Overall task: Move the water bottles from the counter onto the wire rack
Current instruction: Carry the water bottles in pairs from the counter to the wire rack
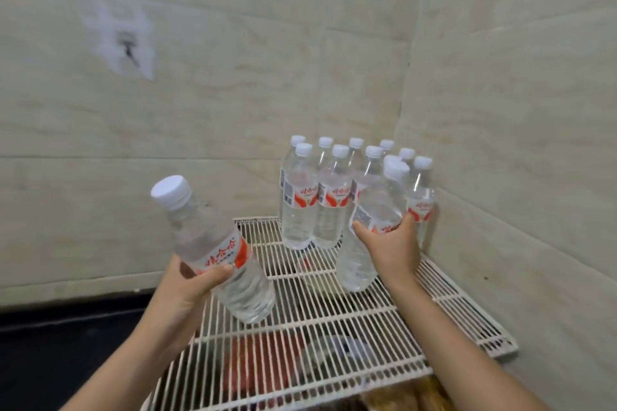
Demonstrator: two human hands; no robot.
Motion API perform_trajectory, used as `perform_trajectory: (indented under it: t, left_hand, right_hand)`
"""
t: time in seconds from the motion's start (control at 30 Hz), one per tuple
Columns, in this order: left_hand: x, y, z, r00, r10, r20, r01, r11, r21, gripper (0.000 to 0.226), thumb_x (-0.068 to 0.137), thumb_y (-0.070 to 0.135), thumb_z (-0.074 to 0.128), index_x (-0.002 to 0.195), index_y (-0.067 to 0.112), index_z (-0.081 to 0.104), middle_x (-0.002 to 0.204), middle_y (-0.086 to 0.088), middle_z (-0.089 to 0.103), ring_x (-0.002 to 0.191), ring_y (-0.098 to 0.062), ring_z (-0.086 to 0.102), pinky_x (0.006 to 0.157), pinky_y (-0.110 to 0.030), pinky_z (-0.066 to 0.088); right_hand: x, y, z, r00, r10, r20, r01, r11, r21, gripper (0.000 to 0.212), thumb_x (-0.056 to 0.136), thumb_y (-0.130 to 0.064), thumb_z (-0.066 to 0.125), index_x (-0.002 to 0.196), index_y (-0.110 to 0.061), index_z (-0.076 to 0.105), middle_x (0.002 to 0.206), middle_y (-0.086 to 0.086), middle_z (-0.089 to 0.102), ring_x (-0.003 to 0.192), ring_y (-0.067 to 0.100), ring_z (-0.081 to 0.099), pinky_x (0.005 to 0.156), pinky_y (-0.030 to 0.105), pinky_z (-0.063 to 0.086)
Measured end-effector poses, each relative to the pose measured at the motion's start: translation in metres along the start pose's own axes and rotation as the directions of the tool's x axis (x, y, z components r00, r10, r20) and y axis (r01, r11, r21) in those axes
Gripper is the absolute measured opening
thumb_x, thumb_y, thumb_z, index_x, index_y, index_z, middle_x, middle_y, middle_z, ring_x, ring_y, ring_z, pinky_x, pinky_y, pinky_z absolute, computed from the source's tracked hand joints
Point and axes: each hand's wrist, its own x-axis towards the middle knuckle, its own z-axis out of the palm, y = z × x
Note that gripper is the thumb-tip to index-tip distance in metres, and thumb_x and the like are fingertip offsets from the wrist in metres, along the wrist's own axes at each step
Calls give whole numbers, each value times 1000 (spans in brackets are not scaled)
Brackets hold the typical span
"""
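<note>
Red and dark shapes (263, 367) under the wire rack (350, 320) are too blurred to name, and the rack's near edge is cut off. The standing bottles (329, 200) crowd the far right corner, with the rear ones half hidden. The left hand (188, 284), grip curled round a tilted bottle (213, 243), holds it over the rack's left edge. The right hand (392, 245) wraps a second bottle (372, 207) that leans against the group. I cannot tell whether its base touches the rack.

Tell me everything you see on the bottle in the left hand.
The bottle is clear ribbed plastic with a white screw cap and a white label with red print. It tilts, cap up-left, base low over the wire rack; contact there is unclear. The left hand grips it at the label, thumb across the front.
</note>
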Motion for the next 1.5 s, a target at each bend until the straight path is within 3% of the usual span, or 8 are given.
perform_trajectory:
  t: [0.1,0.27,0.63,0.93,1.13,1.33,1.43,1.5]
  left_hand:
    - [2,2,2,998,-8,-56,13,996,91,68,55,12,78,119,12,54,104,-12,70,97,-24,67,88,-37,46]
    - [13,-3,1,989,-20,-145,44,986,161,64,55,6,75,116,8,56,103,-14,71,97,-27,67,78,-31,48]
    - [78,-23,54,983,-143,-111,168,949,267,59,60,7,75,114,15,53,104,-6,70,96,-20,67,76,-29,51]
    - [142,-47,111,987,-160,14,141,902,407,44,68,0,73,97,27,55,92,8,70,86,-7,68,62,-15,50]
    - [140,-53,111,990,-121,-78,142,903,406,68,64,-4,75,120,20,43,107,-1,62,94,-11,63,65,-18,53]
    - [126,-56,105,976,-75,-203,168,854,493,64,68,8,76,121,13,41,120,-2,54,109,-16,54,95,-33,47]
    - [107,-57,90,965,-58,-257,199,800,566,56,73,13,73,120,17,44,108,7,53,104,-14,53,84,-24,48]
    - [88,-52,68,959,-33,-281,195,796,572,49,77,15,71,118,22,45,102,11,52,99,-12,54,72,-16,45]
  right_hand:
    - [24,-1,38,998,25,64,-22,999,-48,65,62,-49,78,102,-14,40,90,0,55,70,17,48,59,25,36]
    - [37,1,81,997,3,72,5,994,-106,90,62,-53,77,130,-9,39,124,13,58,101,32,61,76,39,51]
    - [52,8,66,954,-62,292,224,797,-561,79,72,-66,59,114,-2,39,97,11,68,85,28,68,56,29,41]
    - [53,8,53,932,-83,353,250,853,-458,67,80,-59,54,119,-4,44,101,8,67,91,27,66,67,32,49]
    - [51,3,49,936,-166,311,303,829,-470,63,86,-58,45,117,-4,46,96,6,68,86,23,67,56,27,40]
    - [45,-5,43,936,-235,261,337,812,-477,63,88,-55,42,123,-2,44,100,10,67,82,26,66,50,25,28]
    - [40,-10,41,920,-359,160,392,869,-302,54,91,-43,49,124,0,48,89,13,69,66,24,63,51,22,32]
    - [32,-12,45,823,-558,111,567,819,-91,35,87,-26,59,107,3,60,64,10,66,45,15,49,43,17,35]
